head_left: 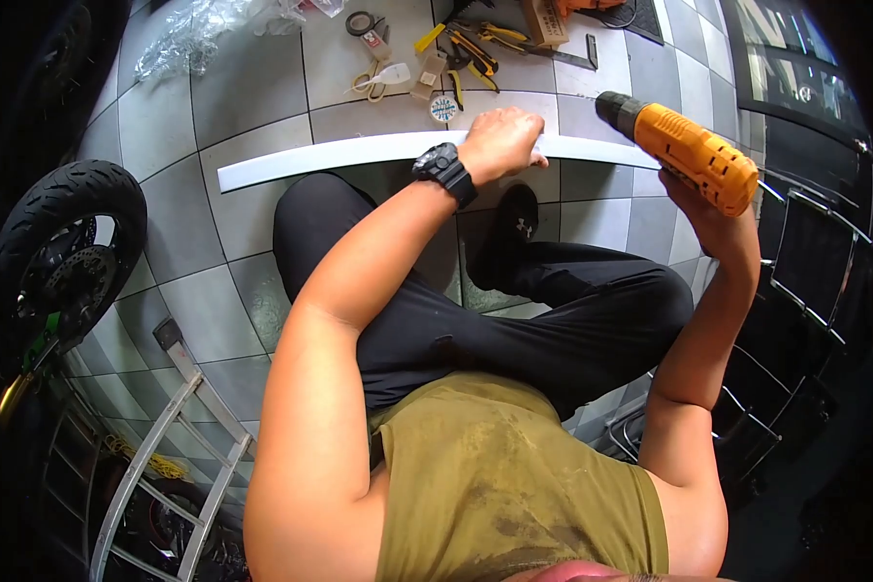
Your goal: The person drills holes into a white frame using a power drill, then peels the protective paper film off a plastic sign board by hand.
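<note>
My left hand (pixel 502 141), a black watch (pixel 444 173) on its wrist, is closed around a long white strip (pixel 339 155) near its middle. The strip stretches crosswise in front of my knees, above the tiled floor. My right hand (pixel 705 218) grips an orange cordless drill (pixel 694 150) from below; its handle is mostly hidden behind the body. The drill's black chuck (pixel 619 114) points to the upper left, over the right part of the strip and apart from it, with a thin bit showing at its tip.
Beyond the strip lie a utility knife (pixel 473 53), scissors (pixel 367 85), a tape roll (pixel 360 24), a small round container (pixel 443 108) and a metal square (pixel 567 58). Clear plastic wrap (pixel 194 39) sits at upper left. A motorcycle wheel (pixel 68 242) and a metal ladder (pixel 150 441) stand left.
</note>
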{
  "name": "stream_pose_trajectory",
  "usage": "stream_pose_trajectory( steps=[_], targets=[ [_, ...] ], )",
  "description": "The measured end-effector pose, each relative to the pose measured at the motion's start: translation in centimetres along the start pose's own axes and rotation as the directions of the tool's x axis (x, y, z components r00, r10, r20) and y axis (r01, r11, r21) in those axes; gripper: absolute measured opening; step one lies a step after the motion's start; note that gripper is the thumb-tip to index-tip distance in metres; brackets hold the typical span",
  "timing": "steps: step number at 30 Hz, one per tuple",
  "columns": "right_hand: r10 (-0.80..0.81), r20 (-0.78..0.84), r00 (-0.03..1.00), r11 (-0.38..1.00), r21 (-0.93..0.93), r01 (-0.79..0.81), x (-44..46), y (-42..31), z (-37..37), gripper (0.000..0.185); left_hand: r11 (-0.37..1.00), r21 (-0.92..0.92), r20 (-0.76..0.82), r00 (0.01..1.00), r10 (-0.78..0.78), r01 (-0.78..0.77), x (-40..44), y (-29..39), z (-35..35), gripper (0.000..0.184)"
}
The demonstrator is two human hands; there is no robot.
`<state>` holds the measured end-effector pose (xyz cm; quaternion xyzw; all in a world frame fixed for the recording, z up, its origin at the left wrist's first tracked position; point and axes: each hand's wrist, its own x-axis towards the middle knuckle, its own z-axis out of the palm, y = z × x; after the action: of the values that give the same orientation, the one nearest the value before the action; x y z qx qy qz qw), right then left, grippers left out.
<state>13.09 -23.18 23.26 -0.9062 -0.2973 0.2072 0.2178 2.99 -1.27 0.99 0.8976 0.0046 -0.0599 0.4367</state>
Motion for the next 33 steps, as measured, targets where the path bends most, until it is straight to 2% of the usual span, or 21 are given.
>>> stream_pose_trajectory(
  steps=[2, 4, 5, 6, 8, 9, 10, 12, 13, 16, 18, 19, 20, 22, 24, 25, 27, 28, 30, 32, 33],
  targets=[
    [-0.008, 0.052, 0.999, 1.0, 0.003, 0.008, 0.1, 0.4, 0.5, 0.034, 0.999, -0.028, 0.027, 0.999, -0.041, 0.041, 1.2, -0.1, 0.0, 0.043],
    [0.016, 0.05, 0.999, 1.0, -0.021, -0.015, 0.1, 0.5, 0.8, 0.033, 0.957, -0.212, 0.08, 0.979, -0.186, 0.199, 2.5, -1.1, 0.4, 0.039],
    [0.02, 0.032, 0.999, 1.0, -0.024, -0.019, 0.1, 0.7, 0.8, 0.033, 0.957, -0.24, 0.077, 0.986, -0.15, 0.165, 2.7, -1.7, 0.4, 0.038],
    [0.021, 0.014, 1.0, 0.999, -0.027, -0.02, 0.3, 0.8, 0.8, 0.033, 0.956, -0.239, 0.07, 0.985, -0.157, 0.169, 2.7, -1.7, 0.4, 0.038],
    [0.044, -0.001, 0.999, 0.999, -0.016, -0.044, 0.5, 1.1, 0.7, 0.032, 0.921, -0.255, -0.012, 0.952, -0.307, 0.294, 3.0, -1.2, 0.6, 0.042],
    [0.074, -0.019, 0.997, 0.997, -0.002, -0.074, 0.7, 1.3, 0.7, 0.032, 0.917, -0.27, -0.021, 0.951, -0.309, 0.292, 2.8, -1.1, -0.1, 0.051],
    [0.055, -0.008, 0.998, 0.998, 0.006, -0.055, 0.9, 1.6, 0.7, 0.032, 0.914, -0.265, -0.034, 0.945, -0.326, 0.306, 2.6, -0.9, -0.8, 0.051],
    [0.016, -0.011, 1.0, 0.995, 0.102, -0.015, 1.3, 2.6, 0.9, 0.029, 0.889, -0.243, -0.159, 0.889, -0.43, 0.387, 1.5, -0.5, -3.2, 0.06],
    [0.006, -0.028, 1.0, 0.989, 0.147, -0.002, 1.6, 2.8, 1.4, 0.026, 0.901, -0.182, -0.275, 0.86, -0.431, 0.393, 0.6, -0.8, -4.3, 0.066],
    [0.021, 0.033, 0.999, 0.957, 0.288, -0.03, 2.4, 2.0, 2.9, 0.026, 0.926, 0.142, -0.526, 0.819, -0.229, 0.35, -4.8, -4.9, -9.5, 0.049],
    [-0.029, 0.072, 0.997, 0.96, 0.28, 0.007, 3.3, 0.6, 4.0, 0.025, 0.915, 0.12, -0.649, 0.728, -0.222, 0.386, -10.6, -7.0, -14.9, 0.039],
    [-0.057, 0.104, 0.993, 0.964, 0.265, 0.028, 3.5, -0.5, 4.6, 0.024, 0.874, 0.225, -0.8, 0.594, -0.088, 0.432, -13.2, -10.4, -15.7, 0.031],
    [-0.086, 0.132, 0.987, 0.967, 0.25, 0.051, 3.8, -1.6, 5.3, 0.024, 0.888, 0.159, -0.854, 0.512, -0.096, 0.432, -16.2, -12.8, -16.8, 0.029],
    [-0.104, 0.203, 0.974, 0.979, 0.195, 0.064, 4.7, -5.1, 6.6, 0.025, 0.889, -0.073, -0.86, 0.422, -0.286, 0.453, -21.8, -16.1, -16.7, 0.034],
    [-0.259, 0.275, 0.926, 0.965, 0.123, 0.233, 6.1, -8.6, 8.3, 0.029, 0.892, -0.408, -0.778, 0.435, -0.452, 0.197, -24.2, -18.6, -14.6, 0.039],
    [-0.295, 0.302, 0.907, 0.956, 0.098, 0.278, 6.6, -11.3, 9.1, 0.031, 0.89, -0.411, -0.784, 0.423, -0.455, 0.196, -24.7, -19.2, -13.5, 0.039],
    [-0.414, 0.319, 0.852, 0.907, 0.072, 0.414, 7.7, -16.5, 10.8, 0.032, 0.808, -0.587, -0.721, 0.482, -0.497, -0.045, -24.6, -19.9, -12.0, 0.044],
    [-0.494, 0.313, 0.811, 0.864, 0.07, 0.499, 8.2, -18.4, 11.8, 0.031, 0.808, -0.587, -0.728, 0.472, -0.497, -0.053, -24.6, -20.1, -11.5, 0.044],
    [-0.617, 0.331, 0.714, 0.768, 0.055, 0.638, 9.9, -20.7, 14.5, 0.029, 0.623, -0.755, -0.636, 0.459, -0.62, -0.204, -24.8, -20.5, -10.7, 0.045],
    [-0.543, 0.421, 0.726, 0.796, -0.016, 0.604, 10.4, -23.8, 16.5, 0.034, 0.601, -0.757, -0.643, 0.453, -0.617, -0.257, -24.9, -20.5, -10.4, 0.046],
    [-0.529, 0.45, 0.719, 0.798, -0.024, 0.602, 10.4, -25.1, 17.1, 0.034, 0.584, -0.781, -0.613, 0.443, -0.654, -0.22, -25.0, -20.2, -10.5, 0.046]
  ],
)
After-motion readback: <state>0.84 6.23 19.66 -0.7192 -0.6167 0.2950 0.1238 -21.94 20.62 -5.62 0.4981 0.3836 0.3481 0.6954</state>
